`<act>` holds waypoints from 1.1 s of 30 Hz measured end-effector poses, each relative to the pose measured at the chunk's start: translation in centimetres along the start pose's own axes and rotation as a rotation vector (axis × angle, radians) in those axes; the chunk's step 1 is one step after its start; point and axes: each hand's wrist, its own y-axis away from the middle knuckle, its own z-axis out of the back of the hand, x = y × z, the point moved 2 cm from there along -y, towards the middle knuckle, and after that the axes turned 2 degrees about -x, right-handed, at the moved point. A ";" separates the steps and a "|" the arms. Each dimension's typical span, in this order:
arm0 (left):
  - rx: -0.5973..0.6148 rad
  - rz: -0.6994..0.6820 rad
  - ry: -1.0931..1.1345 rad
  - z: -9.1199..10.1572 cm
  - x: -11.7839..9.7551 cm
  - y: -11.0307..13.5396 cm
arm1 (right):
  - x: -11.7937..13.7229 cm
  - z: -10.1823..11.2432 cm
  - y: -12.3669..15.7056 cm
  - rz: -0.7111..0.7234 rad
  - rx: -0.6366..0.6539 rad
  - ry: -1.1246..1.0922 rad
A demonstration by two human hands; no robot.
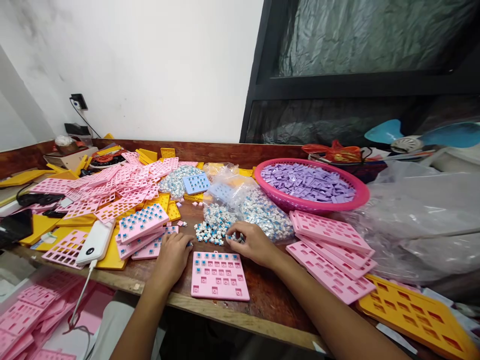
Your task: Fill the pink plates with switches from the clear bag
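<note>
A pink keyboard plate lies flat at the table's front edge, with blue-and-white key switches seated along its top row and at its left side. The lower sockets of this plate hold no switches. My left hand rests just left of the plate, fingers curled together; a bit of blue shows at the fingertips, like a key switch. Beyond the plate is a loose pile of key switches. At that pile's right side, my right hand has thumb and fingers bent inward among the switches; what they pinch is hidden.
Switch-filled pink plates are stacked left, beside a white power bank. A clear bag of switches lies behind my right hand. A pink basket holds purple keycaps. More pink plates and a yellow plate lie right.
</note>
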 end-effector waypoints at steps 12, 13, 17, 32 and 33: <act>0.002 -0.139 0.432 1.3 -3.1 2.8 | 3.4 -2.4 1.5 0.159 0.189 -0.044; 0.010 -0.135 0.423 1.2 -3.4 2.9 | 3.3 -2.7 1.6 0.154 0.186 -0.024; 0.037 -0.179 0.366 0.1 -4.3 2.4 | 3.3 -3.3 1.7 0.113 0.167 0.074; 0.052 -0.079 0.243 0.5 -5.6 1.6 | 4.0 -2.8 1.7 -0.007 0.232 0.051; 0.055 -0.066 0.240 0.5 -5.6 1.6 | 4.1 -2.8 1.7 -0.005 0.235 0.056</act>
